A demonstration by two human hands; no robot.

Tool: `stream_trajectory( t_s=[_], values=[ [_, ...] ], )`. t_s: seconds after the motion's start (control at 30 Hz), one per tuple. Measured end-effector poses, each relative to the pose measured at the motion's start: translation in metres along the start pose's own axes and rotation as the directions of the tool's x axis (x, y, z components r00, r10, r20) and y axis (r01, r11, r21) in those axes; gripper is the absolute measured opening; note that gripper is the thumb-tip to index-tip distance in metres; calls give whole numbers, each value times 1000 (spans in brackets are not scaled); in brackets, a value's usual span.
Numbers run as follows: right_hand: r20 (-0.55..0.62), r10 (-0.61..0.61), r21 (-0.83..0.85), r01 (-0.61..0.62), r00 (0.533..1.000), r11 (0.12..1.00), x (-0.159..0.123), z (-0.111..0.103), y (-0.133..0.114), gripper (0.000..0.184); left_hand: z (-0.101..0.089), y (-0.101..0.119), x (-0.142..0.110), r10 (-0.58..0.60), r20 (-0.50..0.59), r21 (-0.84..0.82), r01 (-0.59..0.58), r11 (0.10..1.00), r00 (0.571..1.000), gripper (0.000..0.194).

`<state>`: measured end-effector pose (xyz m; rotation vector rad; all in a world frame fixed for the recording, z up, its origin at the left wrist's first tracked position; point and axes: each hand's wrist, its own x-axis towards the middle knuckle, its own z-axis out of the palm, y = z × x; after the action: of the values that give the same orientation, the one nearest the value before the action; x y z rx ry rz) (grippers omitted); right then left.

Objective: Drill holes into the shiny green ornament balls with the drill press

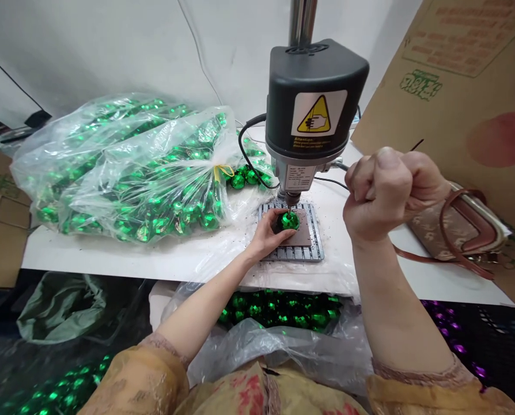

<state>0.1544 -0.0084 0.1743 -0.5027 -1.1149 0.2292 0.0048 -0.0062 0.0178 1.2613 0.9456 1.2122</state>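
Left hand (264, 236): we list it curled around a green mirrored bauble (291, 221), gripping it.
Bauble position: on a slotted metal plate (303, 251), directly under the bit of a bench drill press (313, 98).
Right hand (387, 193): closed in a raised fist, clear of the plate.
Stock on table (110, 259): one tied plastic bag of green baubles (154, 178).
Stock below: an open plastic bag of green baubles (279, 311).
Done versus left: we cannot tell which baubles are drilled.
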Motion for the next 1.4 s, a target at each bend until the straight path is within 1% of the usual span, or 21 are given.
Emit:
stream_trajectory(
  t_s=[0.1, 0.23, 0.4, 0.53, 0.6, 0.67, 0.8, 0.9, 0.97, 1.03, 1.07, 1.1, 1.17, 1.2, 1.27, 1.3, 1.33, 1.37, 1.4],
  values=[
    [10, -10, -28, 10, 1000, 1000, -2, -2, 3, 52, -1, -1, 0, 5, 7, 42, -5, 999, 1000, 56],
    [-2, -44, 29, 44, 999, 999, -4, -3, 6, 50, -1, -2, 0, 50, 10, 98, -51, 994, 999, 54],
    [-7, -10, -6, 10, 1000, 1000, -10, -7, 9, 54, 0, 0, -1, 75, 23, 125, -78, 989, 997, 51],
    [15, -10, 28, 10, 1000, 1000, -13, -9, 13, 57, 0, 0, -1, 84, 31, 130, -88, 988, 996, 51],
    [7, -46, 48, 46, 999, 998, -12, -9, 15, 55, -1, -2, -1, 86, 21, 140, -88, 986, 996, 53],
    [3, -114, 80, 114, 993, 990, -12, -10, 19, 52, -2, -5, 0, 84, 16, 136, -85, 987, 996, 55],
    [36, -244, 161, 236, 969, 958, -17, -15, 28, 49, -4, -10, 2, 100, 28, 167, -103, 980, 995, 59],
    [74, -291, 179, 274, 954, 945, -23, -19, 32, 49, -5, -11, 1, 118, 37, 201, -123, 972, 992, 58],
    [71, -298, 176, 282, 952, 943, -21, -17, 30, 49, -5, -10, 1, 124, 40, 199, -130, 971, 991, 58],
    [15, -248, 170, 242, 969, 955, -12, -10, 24, 49, -3, -10, 2, 124, 25, 189, -127, 974, 992, 59],
    [-30, -192, 169, 194, 981, 966, -4, -4, 19, 49, -2, -10, 3, 119, 11, 182, -119, 976, 993, 59],
    [-70, -95, 174, 106, 993, 979, 5, 1, 15, 47, 0, -9, 3, 113, -9, 177, -109, 978, 994, 59],
    [-54, -1, 162, 10, 999, 987, 24, 12, 7, 42, 3, -5, 3, 113, -70, 194, -97, 976, 991, 56],
    [-45, 77, 159, -69, 996, 985, 33, 17, 5, 41, 4, -1, 1, 124, -107, 226, -98, 969, 986, 54],
    [-14, 144, 158, -140, 990, 977, 45, 22, 2, 41, 4, 10, -10, 178, -174, 347, -109, 932, 968, 48],
    [-5, 157, 156, -154, 988, 976, 49, 23, 1, 41, 2, 16, -20, 211, -173, 421, -121, 899, 962, 45],
    [2, 154, 152, -153, 988, 977, 50, 23, 2, 41, -1, 23, -33, 229, -122, 486, -143, 862, 966, 42],
    [5, 148, 143, -147, 989, 979, 50, 23, 2, 41, -5, 29, -49, 233, -25, 540, -184, 822, 972, 41],
    [10, 145, 128, -145, 989, 981, 50, 22, 2, 40, -10, 35, -66, 209, 133, 571, -247, 783, 969, 40]
  ],
)
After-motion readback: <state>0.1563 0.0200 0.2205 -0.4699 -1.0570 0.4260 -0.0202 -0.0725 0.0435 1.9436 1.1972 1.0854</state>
